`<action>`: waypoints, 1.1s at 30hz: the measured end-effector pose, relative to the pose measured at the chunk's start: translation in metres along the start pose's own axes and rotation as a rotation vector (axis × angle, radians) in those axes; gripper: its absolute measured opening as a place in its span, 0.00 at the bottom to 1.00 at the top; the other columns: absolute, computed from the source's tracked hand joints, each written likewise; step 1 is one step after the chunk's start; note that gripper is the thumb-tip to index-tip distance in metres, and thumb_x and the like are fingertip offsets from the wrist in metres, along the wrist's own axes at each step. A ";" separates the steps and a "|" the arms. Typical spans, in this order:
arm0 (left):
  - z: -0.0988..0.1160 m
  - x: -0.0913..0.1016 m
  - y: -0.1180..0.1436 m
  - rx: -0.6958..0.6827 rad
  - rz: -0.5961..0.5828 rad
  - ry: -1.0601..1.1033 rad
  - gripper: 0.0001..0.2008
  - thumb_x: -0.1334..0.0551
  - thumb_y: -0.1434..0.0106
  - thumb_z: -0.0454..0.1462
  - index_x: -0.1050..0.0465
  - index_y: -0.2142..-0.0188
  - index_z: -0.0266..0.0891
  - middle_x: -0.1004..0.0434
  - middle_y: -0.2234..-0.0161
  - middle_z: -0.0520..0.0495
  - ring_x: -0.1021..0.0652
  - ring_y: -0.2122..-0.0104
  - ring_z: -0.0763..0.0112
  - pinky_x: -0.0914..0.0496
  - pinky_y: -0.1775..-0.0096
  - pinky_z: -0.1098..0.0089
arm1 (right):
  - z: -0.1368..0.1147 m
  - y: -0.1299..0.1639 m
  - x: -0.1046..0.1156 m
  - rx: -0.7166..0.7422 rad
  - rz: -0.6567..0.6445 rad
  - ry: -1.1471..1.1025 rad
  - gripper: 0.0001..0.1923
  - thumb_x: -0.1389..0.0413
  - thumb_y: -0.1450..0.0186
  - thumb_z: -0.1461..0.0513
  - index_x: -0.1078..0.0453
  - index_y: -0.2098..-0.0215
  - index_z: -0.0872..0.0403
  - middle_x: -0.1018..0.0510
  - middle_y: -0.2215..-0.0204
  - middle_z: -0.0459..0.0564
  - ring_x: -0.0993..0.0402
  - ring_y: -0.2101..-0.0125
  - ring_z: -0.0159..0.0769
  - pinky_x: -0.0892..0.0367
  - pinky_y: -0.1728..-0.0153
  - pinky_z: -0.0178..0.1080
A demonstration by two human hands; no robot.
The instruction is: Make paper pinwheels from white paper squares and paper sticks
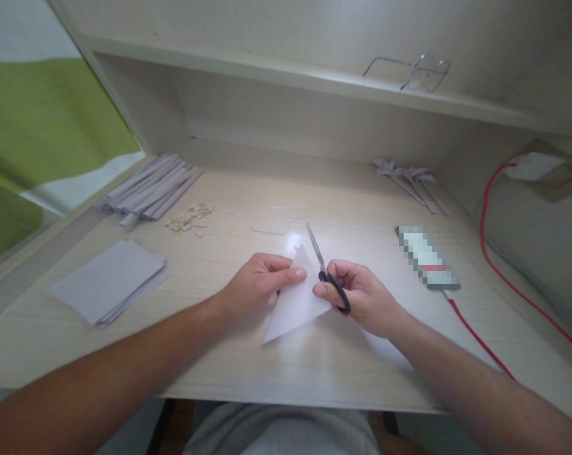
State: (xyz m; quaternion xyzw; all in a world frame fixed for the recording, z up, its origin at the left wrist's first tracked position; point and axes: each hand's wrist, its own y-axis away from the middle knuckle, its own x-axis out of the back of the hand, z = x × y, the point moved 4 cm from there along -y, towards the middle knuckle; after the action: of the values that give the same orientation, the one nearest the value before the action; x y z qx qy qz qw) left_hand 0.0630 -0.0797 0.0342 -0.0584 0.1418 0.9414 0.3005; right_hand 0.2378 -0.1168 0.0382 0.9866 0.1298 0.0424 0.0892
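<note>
A folded, pointed piece of white paper (292,308) is pinched in my left hand (267,278), with the thumb on top near its upper tip. My right hand (356,294) is closed around black-handled scissors (320,253), the thumb lying by the handle loops. The scissor blades point up and away from me and look closed, just to the right of the paper's tip. The right thumb also comes close to the paper's right edge; I cannot tell whether it touches. Some fingers of both hands are hidden.
Rolled paper sticks (153,186), small pale bits (188,218) and a paper stack (110,278) lie left. Thin paper strips (271,230) lie ahead. Paper pinwheel-like pieces (411,180), a phone (425,259) and its red cable (480,341) lie right. Glasses (416,71) sit on the shelf.
</note>
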 end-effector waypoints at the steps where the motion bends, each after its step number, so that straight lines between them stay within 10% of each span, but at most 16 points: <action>1: 0.000 0.001 -0.001 -0.024 0.015 -0.004 0.17 0.31 0.42 0.46 0.25 0.77 0.33 0.32 0.81 0.52 0.35 0.81 0.77 0.45 0.78 0.74 | -0.003 0.000 0.001 0.002 0.026 -0.005 0.22 0.29 0.45 0.50 0.33 0.74 0.55 0.33 0.82 0.39 0.42 0.80 0.26 0.47 0.78 0.33; 19: 0.003 0.003 -0.002 -0.201 0.035 -0.068 0.12 0.28 0.41 0.41 0.17 0.62 0.35 0.19 0.71 0.47 0.23 0.71 0.70 0.30 0.66 0.71 | -0.017 0.007 0.018 0.225 0.333 0.136 0.15 0.28 0.47 0.55 0.25 0.75 0.54 0.25 0.79 0.46 0.33 0.78 0.31 0.38 0.76 0.36; 24: 0.014 0.007 0.007 -0.358 0.218 -0.184 0.07 0.28 0.40 0.39 0.14 0.63 0.39 0.20 0.77 0.50 0.26 0.77 0.74 0.31 0.72 0.73 | -0.025 0.012 0.024 0.302 0.464 0.246 0.12 0.30 0.42 0.55 0.25 0.72 0.53 0.24 0.78 0.47 0.31 0.77 0.33 0.36 0.74 0.37; 33: 0.017 0.002 0.015 -0.620 0.198 -0.388 0.11 0.34 0.35 0.31 0.15 0.55 0.41 0.15 0.57 0.43 0.18 0.59 0.65 0.26 0.55 0.68 | 0.000 -0.006 0.021 0.055 0.079 -0.234 0.19 0.33 0.40 0.49 0.25 0.73 0.56 0.22 0.79 0.49 0.25 0.77 0.36 0.28 0.71 0.39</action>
State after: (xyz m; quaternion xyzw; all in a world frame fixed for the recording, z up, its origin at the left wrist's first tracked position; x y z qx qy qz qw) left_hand 0.0519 -0.0855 0.0534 0.0467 -0.2045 0.9576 0.1974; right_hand 0.2561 -0.1056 0.0386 0.9912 0.0808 -0.0731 0.0749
